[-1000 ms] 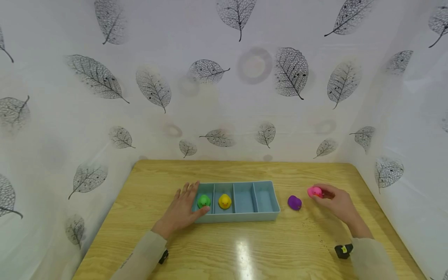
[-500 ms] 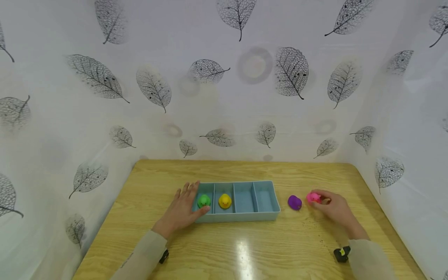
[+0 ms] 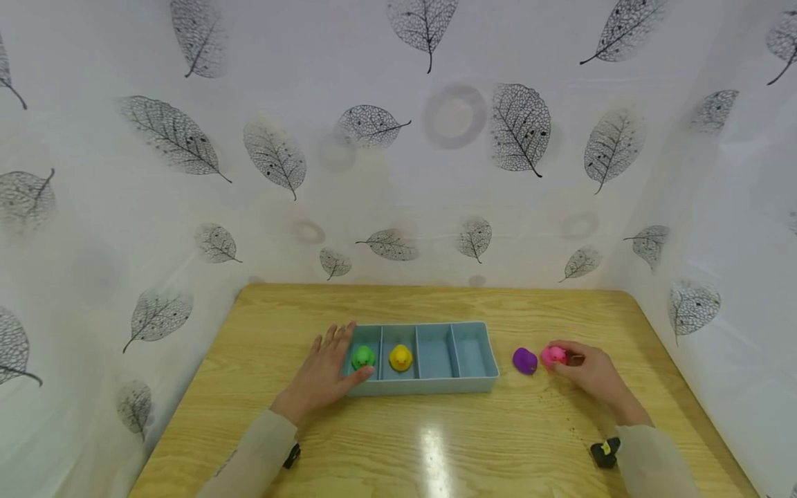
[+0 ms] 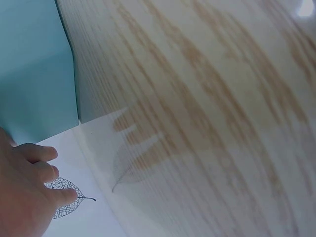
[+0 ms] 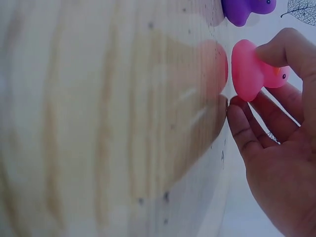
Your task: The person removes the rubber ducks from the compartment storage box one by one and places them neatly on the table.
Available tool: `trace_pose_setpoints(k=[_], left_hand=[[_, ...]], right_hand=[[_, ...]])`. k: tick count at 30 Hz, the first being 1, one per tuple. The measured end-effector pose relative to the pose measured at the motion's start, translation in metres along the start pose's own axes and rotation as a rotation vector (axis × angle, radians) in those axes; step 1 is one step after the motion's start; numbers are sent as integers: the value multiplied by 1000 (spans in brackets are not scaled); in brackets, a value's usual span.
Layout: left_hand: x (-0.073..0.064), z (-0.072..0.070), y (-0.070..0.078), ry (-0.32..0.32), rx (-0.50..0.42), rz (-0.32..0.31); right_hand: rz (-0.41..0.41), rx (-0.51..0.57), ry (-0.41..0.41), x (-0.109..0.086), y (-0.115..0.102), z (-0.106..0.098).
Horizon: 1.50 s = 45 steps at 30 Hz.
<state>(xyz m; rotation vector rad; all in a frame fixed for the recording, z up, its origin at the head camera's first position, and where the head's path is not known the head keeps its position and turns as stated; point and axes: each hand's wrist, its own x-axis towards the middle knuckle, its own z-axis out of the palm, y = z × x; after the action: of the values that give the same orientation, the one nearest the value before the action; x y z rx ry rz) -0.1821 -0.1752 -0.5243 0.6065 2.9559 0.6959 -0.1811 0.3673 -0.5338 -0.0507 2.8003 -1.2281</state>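
My right hand (image 3: 591,370) pinches a pink rubber duck (image 3: 551,356) between thumb and fingertips. In the right wrist view the pink duck (image 5: 249,71) is held close over the tabletop, thumb on one side and fingers on the other. Just left of it a purple rubber duck (image 3: 525,361) lies on the table. My left hand (image 3: 320,377) rests along the left end of a blue-grey tray (image 3: 423,389), fingers extended and thumb over the front rim. The tray has several compartments: a green duck (image 3: 363,357) is in the leftmost and a yellow duck (image 3: 400,358) beside it.
The wooden table (image 3: 373,443) reaches back to a white curtain (image 3: 398,194) printed with leaves, which also hangs on both sides. In the tray, the two right compartments (image 3: 471,351) hold no ducks. Small dark specks dot the table near the right hand.
My right hand has moved the pink duck left and slightly toward me, lower and nearer the purple duck. The left hand and the tray have stayed in place.
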Motion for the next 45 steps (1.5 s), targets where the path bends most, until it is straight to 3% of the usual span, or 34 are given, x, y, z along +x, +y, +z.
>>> trace_pose_setpoints(k=[34, 41, 45], left_hand=[[1, 2, -2, -4, 16, -1], [1, 0, -1, -12, 18, -1], [1, -1, 0, -16, 17, -3]], right_hand=[[-27, -71, 2, 6, 2, 3], [-67, -121, -40, 5, -8, -7], [-114, -174, -22, 4, -21, -17]])
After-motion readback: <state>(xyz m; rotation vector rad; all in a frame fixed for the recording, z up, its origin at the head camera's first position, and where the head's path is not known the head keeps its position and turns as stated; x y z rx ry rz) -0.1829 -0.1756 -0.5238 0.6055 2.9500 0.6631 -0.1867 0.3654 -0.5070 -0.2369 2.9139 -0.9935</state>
